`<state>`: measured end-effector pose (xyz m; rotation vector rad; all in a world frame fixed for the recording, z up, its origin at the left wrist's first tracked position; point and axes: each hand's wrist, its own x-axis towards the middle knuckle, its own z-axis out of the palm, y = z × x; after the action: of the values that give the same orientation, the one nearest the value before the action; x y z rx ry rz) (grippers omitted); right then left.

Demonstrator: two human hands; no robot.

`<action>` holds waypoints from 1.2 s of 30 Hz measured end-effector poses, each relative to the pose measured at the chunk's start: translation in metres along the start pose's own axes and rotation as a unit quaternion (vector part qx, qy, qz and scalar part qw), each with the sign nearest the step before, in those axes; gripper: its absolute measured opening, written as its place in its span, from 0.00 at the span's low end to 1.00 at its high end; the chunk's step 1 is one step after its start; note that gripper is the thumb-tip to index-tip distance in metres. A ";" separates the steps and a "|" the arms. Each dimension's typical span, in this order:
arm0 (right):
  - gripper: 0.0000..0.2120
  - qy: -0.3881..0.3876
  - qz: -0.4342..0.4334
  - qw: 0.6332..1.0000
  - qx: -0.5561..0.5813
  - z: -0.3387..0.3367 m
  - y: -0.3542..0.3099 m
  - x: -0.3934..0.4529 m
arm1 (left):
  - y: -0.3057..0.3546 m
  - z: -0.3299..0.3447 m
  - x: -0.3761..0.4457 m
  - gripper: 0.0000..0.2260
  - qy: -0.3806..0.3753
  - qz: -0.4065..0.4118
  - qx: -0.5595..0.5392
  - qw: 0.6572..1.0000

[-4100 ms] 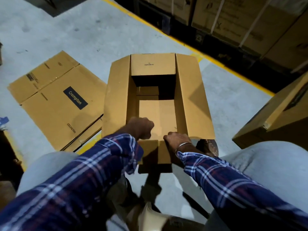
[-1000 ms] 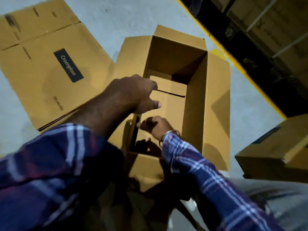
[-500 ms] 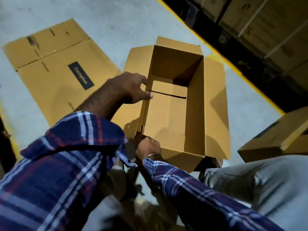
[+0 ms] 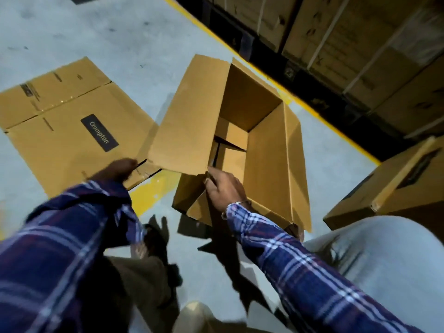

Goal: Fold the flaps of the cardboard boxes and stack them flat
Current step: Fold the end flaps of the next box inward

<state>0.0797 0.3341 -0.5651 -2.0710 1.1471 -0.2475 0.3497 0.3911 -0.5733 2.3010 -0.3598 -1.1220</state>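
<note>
My right hand [image 4: 225, 188] pinches the open box [image 4: 266, 150] at its near corner; box runs toward one o'clock; left hand [image 4: 117, 169] blurred, grip unclear

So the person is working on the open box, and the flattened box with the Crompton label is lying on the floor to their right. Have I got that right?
Not quite. The head view shows the flattened box with the Crompton label lying on the floor to the person's left, not their right. The rest holds: both hands, the left hand and right hand, are at the open box.
</note>
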 end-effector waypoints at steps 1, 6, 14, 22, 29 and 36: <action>0.10 0.007 0.002 1.000 0.023 -0.010 0.002 0.001 | -0.005 0.018 -0.009 0.21 -0.028 -0.009 -0.032 0.999; 0.08 0.009 0.006 0.993 0.121 -0.044 0.031 -0.008 | -0.039 0.104 -0.005 0.36 -0.128 -0.069 -0.180 0.973; 0.09 0.014 0.001 0.990 0.140 -0.064 0.028 -0.008 | -0.065 0.150 0.007 0.40 -0.198 -0.083 -0.300 0.929; 0.07 0.049 -0.132 0.975 0.171 -0.089 -0.006 0.021 | 0.012 0.105 -0.040 0.18 -0.048 -0.009 -0.353 0.935; 0.03 0.097 -0.170 0.908 0.371 -0.110 -0.007 0.046 | 0.083 0.032 -0.072 0.42 0.183 0.090 -0.283 0.937; 0.08 0.195 0.052 0.648 0.734 -0.073 0.067 0.033 | 0.154 0.061 -0.138 0.24 0.340 0.340 0.097 0.871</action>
<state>0.0193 0.2490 -0.5650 -0.4564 0.7281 -1.1552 0.2162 0.3072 -0.4260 2.2571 -0.9225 0.0888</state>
